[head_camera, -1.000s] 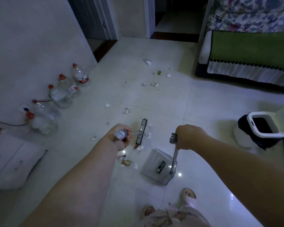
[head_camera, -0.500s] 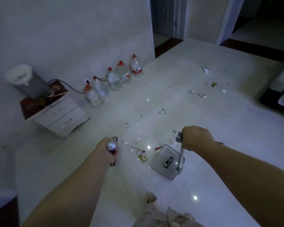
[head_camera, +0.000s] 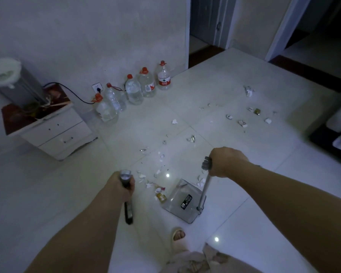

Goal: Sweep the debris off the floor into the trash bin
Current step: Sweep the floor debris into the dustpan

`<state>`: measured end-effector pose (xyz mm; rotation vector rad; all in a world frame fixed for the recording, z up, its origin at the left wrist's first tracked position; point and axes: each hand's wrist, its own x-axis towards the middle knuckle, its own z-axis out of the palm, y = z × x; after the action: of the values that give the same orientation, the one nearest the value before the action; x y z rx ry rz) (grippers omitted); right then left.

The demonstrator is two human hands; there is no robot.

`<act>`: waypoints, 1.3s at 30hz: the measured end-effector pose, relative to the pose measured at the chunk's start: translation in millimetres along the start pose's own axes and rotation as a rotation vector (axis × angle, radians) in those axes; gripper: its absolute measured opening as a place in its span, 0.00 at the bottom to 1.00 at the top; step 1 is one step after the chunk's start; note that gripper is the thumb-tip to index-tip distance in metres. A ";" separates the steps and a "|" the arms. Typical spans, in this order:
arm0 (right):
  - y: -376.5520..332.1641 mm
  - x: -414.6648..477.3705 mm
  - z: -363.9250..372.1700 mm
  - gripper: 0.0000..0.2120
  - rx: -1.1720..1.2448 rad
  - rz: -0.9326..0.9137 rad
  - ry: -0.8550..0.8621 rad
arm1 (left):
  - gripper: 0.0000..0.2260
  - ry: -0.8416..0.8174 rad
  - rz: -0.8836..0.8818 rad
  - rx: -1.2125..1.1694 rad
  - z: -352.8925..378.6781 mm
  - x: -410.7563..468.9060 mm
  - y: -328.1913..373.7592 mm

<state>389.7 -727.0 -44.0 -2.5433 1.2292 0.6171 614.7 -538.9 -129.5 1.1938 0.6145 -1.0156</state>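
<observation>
Glossy pale floor (head_camera: 244, 174) carries light, scattered paper debris (head_camera: 158, 172) beside the dustpan (head_camera: 182, 201). Left hand (head_camera: 122, 186) clamps the broom (head_camera: 128, 211) handle-top; right hand (head_camera: 225, 161) clamps the dustpan's rigid pole.

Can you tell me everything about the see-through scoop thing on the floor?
The dustpan looks like clear, greyish plastic, a boxy tray with raised walls and a dark label inside. It sits on the pale tiled floor, its open edge toward the nearest scraps. A long light metal handle rises from its back corner, gripped at the top by the right hand. Little or no debris shows inside.
</observation>
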 end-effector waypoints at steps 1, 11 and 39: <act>-1.1 7.0 -3.4 0.03 0.000 -0.004 -0.006 | 0.10 -0.008 -0.007 0.024 11.6 5.2 0.2; 14.5 49.0 -12.3 0.01 0.035 0.035 -0.020 | 0.22 -0.150 -0.118 0.265 120.2 33.3 4.9; 169.5 28.8 1.1 0.03 -0.110 -0.195 -0.054 | 0.13 0.167 0.019 -0.179 95.7 -41.9 -131.2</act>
<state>271.7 -850.1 -65.3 -2.6744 0.9393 0.7207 468.7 -621.5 -126.6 1.1305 0.8067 -0.8311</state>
